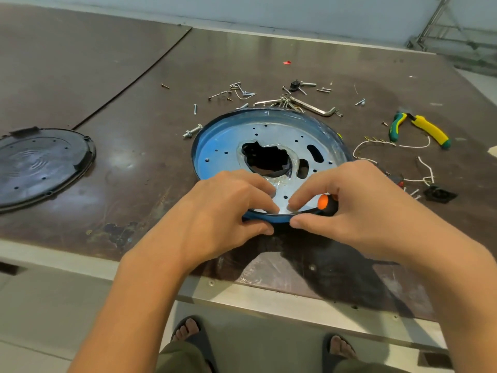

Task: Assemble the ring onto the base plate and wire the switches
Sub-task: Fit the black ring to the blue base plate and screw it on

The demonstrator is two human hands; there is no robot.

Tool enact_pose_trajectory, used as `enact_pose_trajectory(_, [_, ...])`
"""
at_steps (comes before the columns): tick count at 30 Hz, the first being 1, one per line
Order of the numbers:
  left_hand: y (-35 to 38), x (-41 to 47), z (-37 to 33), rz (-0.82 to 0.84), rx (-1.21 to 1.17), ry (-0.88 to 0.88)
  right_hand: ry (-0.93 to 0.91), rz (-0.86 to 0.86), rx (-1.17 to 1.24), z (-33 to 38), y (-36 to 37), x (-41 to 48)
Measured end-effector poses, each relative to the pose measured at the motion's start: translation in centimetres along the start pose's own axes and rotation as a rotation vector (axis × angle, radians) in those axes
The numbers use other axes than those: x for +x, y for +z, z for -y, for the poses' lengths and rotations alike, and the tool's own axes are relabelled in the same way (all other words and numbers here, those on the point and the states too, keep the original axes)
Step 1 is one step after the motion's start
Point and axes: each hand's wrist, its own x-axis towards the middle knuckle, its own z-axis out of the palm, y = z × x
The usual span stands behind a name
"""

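Pinching the ring [197, 149] at its near rim, left hand [228, 208] and right hand [349, 205] both; looks light, stiff, slick-filmed; rim's the hold.

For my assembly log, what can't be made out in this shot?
Head view throughout.
Near rim of ring: covered by left hand and right hand.
Most of screwdriver: under right hand; only handle shows.
Part of black cover: cut by left edge.
Type of screws: too small.

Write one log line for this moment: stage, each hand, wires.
stage: fitting ring on base plate | left hand: pinches ring's near edge | right hand: same, screwdriver in hand | wires: loose
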Motion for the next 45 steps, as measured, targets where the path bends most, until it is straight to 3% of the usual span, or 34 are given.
enact_pose_trajectory(6, [-0.1, -0.3, -0.2, -0.034, 0.062, 0.039, 0.081, 0.003, 0.018, -1.8, -1.3, -0.5])
enact_pose_trajectory(13, [-1.2, -0.4, 0.5, -0.123, -0.007, 0.014, 0.104, -0.158, -0.044, -3.3, -2.2, -0.6])
enact_pose_trajectory(20, [-0.8, 0.0, 0.3, -0.152, -0.006, 0.035, 0.038, -0.177, 0.005, -3.1, -2.0, -0.7])
enact_pose_trajectory(45, [0.2, 0.2, -1.0, -0.168, 0.190, 0.156, 0.023, -0.035, -0.005, -3.1, -3.1, -1.3])
